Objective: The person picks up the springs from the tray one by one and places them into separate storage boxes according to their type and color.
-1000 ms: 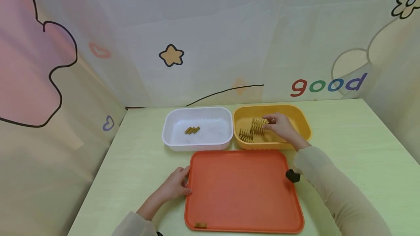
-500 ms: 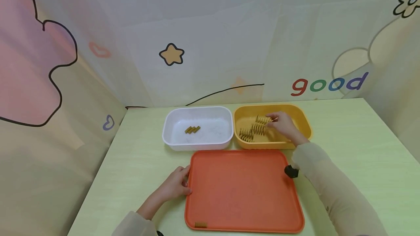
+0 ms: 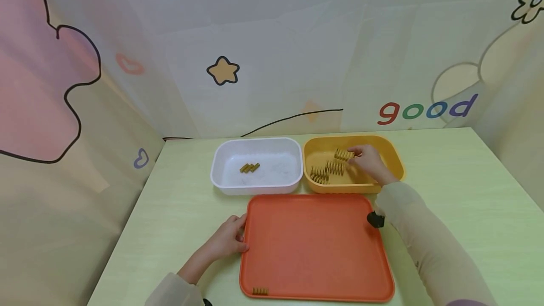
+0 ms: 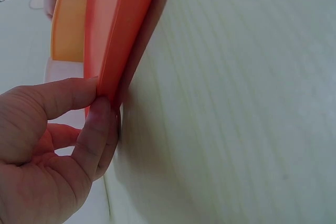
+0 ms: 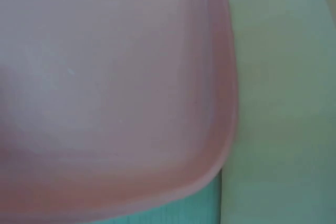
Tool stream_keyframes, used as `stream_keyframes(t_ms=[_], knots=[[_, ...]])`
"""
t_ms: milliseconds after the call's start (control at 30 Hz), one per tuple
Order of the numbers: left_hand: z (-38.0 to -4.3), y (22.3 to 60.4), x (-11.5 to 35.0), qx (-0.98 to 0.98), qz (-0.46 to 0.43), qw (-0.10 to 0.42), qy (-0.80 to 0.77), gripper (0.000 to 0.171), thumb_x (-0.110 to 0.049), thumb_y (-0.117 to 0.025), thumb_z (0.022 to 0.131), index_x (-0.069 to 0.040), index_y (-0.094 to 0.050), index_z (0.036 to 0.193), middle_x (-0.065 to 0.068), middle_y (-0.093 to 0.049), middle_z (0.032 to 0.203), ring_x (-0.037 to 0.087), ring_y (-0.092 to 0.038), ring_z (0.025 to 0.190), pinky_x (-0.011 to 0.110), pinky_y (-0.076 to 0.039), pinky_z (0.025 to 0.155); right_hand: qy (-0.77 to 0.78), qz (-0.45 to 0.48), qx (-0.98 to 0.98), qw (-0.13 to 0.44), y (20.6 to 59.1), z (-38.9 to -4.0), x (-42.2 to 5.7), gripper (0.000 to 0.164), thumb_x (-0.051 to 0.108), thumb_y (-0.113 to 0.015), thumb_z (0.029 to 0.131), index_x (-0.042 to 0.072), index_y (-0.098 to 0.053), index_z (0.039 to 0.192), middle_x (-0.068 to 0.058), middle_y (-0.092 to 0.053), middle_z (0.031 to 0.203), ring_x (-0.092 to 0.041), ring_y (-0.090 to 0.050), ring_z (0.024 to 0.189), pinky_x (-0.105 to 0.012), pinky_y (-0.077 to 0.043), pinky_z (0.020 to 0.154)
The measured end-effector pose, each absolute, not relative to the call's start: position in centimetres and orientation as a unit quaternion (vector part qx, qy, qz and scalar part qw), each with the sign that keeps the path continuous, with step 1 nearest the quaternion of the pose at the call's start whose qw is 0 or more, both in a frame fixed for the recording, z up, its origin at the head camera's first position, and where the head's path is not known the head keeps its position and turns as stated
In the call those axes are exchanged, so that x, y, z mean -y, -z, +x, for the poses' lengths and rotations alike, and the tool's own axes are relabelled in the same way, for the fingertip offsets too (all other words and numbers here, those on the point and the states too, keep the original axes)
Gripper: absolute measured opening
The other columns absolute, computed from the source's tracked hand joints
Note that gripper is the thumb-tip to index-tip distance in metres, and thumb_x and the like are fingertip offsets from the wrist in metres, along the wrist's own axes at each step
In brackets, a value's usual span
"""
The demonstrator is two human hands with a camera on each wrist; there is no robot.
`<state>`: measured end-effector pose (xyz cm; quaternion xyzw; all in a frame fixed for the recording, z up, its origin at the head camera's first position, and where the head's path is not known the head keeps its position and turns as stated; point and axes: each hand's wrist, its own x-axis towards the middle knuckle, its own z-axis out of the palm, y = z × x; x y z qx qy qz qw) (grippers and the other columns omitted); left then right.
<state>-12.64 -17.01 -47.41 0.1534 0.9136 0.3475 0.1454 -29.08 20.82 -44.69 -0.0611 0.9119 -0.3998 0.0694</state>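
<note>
In the head view my left hand grips the left rim of the orange-red tray. The left wrist view shows the thumb on one side of that rim and fingers curled beneath it. My right hand reaches into the yellow basin, pinching one end of a brass-coloured coil spring. Left of it, near the basin's front-left corner, lie several more coil springs. A small tight spring sits along the tray's front-left edge. The right wrist view shows only a tray corner, not the hand.
A white basin stands left of the yellow one, holding several small dark-gold springs. Both basins stand behind the tray on the pale green table. A printed cloth hangs behind the table.
Inside the yellow basin, my right hand has shifted slightly right and back with the spring, which has drawn apart from the other springs. The left hand stays on the tray rim.
</note>
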Motion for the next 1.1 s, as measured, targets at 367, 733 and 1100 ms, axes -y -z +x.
stream_keyframes(t_ms=[367,733,1100], knots=[[-12.54,47.29,16.91,-0.913,0.153,0.140,-0.350,0.078,0.003,-0.070,0.066,0.010,-0.030,0.132,0.012,-0.042,0.089,0.011,-0.043,0.065,0.019,-0.038,0.055,0.406,-0.050,-0.910,0.073,45.14,-29.38,-21.12,0.040,0.007,-0.055,0.082,-0.007,-0.050,0.120,-0.026,-0.051,0.115,-0.034,-0.047,0.100,-0.041,-0.044,0.082],[-12.48,47.37,16.91,-0.911,0.147,0.143,-0.358,0.078,0.004,-0.069,0.066,0.010,-0.030,0.132,0.012,-0.042,0.089,0.011,-0.043,0.064,0.019,-0.038,0.055,0.417,-0.051,-0.903,0.092,45.63,-29.41,-21.26,0.042,0.012,-0.054,0.085,-0.003,-0.048,0.123,-0.025,-0.047,0.118,-0.034,-0.047,0.101,-0.040,-0.045,0.079],[-12.45,47.40,16.89,-0.911,0.146,0.141,-0.359,0.077,0.004,-0.069,0.066,0.010,-0.030,0.132,0.012,-0.042,0.088,0.011,-0.043,0.064,0.019,-0.038,0.055,0.424,-0.043,-0.898,0.106,45.48,-29.10,-21.05,0.040,0.012,-0.054,0.085,-0.004,-0.048,0.122,-0.024,-0.048,0.113,-0.032,-0.049,0.095,-0.035,-0.045,0.077]])
